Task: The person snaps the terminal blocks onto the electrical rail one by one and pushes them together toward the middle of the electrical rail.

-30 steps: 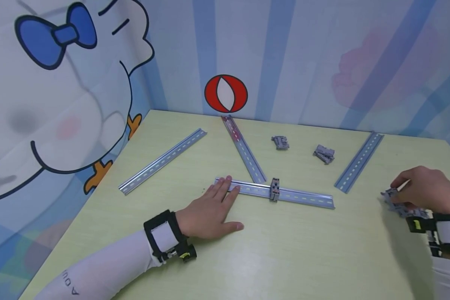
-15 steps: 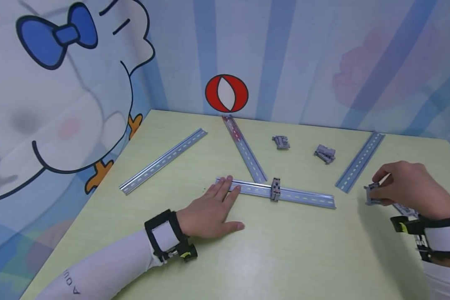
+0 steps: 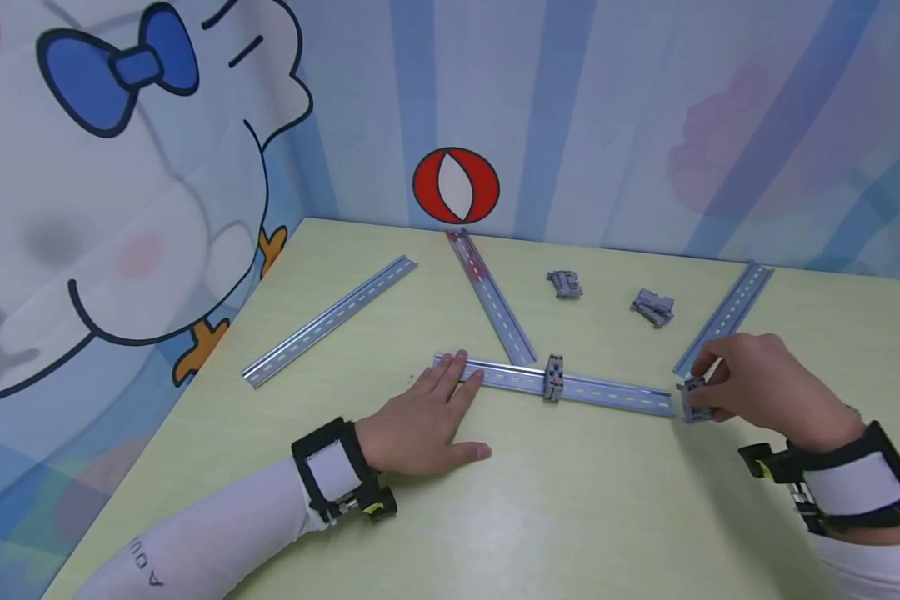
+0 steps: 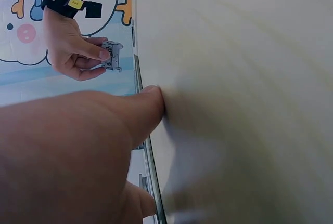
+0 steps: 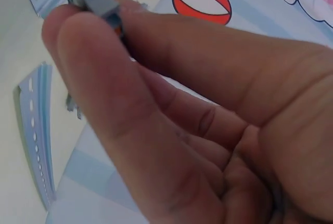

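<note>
So my table (image 3: 555,525) has a slotted metal rail (image 3: 618,395) on it; my left hand (image 3: 420,425) rests on one end, fingers (image 3: 463,400) pretty straight; my right hand (image 3: 768,392) has a grey block (image 3: 692,405) pinched near the other end

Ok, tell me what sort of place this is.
Probably an assembly corner, perhaps a staged one: a pale table, slotted metal rails laid out on it, and cartoon-printed walls along its edges.

The right grip (image 4: 68,50) pinches one grey block (image 4: 113,56); in the foreground, the left grip (image 4: 83,135) touches the bench (image 4: 250,68).
</note>
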The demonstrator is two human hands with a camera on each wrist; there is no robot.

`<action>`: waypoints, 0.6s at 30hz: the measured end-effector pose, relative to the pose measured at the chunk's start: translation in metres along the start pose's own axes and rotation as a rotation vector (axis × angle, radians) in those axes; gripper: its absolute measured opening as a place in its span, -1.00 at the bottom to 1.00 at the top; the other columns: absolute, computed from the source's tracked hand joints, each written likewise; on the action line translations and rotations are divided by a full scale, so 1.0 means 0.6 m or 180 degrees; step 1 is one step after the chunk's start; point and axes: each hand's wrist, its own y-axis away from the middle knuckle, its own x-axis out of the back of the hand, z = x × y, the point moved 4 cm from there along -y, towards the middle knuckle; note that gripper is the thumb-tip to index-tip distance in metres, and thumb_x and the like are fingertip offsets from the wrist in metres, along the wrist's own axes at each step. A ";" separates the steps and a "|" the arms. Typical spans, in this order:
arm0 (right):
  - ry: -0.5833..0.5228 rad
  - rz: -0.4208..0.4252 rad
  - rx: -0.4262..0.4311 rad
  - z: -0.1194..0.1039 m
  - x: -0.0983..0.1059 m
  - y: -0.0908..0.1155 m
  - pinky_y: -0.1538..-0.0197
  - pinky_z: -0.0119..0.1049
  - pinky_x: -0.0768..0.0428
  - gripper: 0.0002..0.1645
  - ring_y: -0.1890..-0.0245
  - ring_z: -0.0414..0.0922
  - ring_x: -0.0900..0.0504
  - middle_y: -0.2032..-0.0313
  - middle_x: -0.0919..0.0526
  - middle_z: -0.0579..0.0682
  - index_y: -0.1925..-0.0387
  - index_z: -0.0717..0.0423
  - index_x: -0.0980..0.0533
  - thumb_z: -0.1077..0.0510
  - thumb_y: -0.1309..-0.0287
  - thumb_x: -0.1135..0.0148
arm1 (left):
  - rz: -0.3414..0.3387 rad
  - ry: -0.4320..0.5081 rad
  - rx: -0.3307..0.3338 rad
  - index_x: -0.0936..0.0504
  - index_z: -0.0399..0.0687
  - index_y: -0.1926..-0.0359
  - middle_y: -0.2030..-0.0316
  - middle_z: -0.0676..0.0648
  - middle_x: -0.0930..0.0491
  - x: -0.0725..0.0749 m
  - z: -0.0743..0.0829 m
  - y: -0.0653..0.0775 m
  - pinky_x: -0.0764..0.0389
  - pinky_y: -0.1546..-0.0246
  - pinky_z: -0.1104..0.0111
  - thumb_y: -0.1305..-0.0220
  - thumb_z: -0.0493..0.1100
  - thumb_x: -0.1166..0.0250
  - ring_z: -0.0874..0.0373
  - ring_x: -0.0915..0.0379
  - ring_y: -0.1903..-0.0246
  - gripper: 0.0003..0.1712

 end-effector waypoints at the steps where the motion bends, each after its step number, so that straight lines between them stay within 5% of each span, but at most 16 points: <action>1: -0.0001 0.0005 0.0012 -0.002 -0.004 -0.002 0.42 -0.19 -0.68 -0.65 0.52 -0.14 -0.69 0.46 -0.70 0.01 0.18 0.41 -0.54 0.24 -0.06 -0.41 | -0.0001 0.0002 0.0001 0.19 -0.08 -0.55 -0.53 -0.22 0.40 0.000 0.000 0.000 0.19 -0.48 0.12 -0.31 0.49 0.11 -0.08 0.50 -0.51 0.08; 18: 0.0225 0.0204 -0.0130 -0.010 -0.033 -0.023 0.51 -0.22 -0.61 -0.63 0.61 -0.18 -0.64 0.53 -0.69 0.06 0.18 0.49 -0.59 0.28 0.01 -0.42 | -0.0005 -0.0003 0.0014 0.19 -0.07 -0.55 -0.53 -0.22 0.39 0.002 0.000 0.000 0.17 -0.48 0.12 -0.31 0.49 0.10 -0.09 0.49 -0.51 0.08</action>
